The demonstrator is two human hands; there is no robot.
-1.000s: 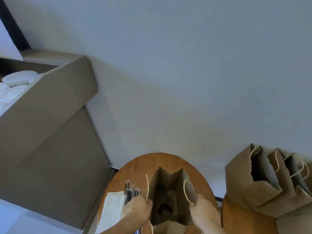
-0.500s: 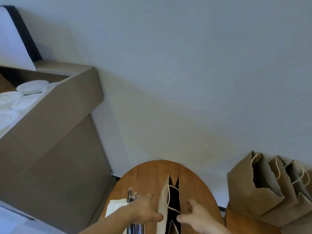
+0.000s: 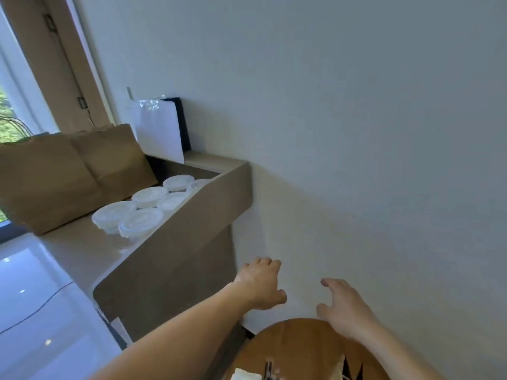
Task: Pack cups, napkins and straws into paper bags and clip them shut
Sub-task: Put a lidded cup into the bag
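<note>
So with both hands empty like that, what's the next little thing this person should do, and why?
Probably reach the left hand to the nearest of the white lidded plastic cups on the beige counter and grip it. Both it and the right hand are open and hold nothing, and the left is nearer the cups.

raised counter ledge (image 3: pixel 197 212) screens lidded cups (image 3: pixel 141 222), open above
</note>
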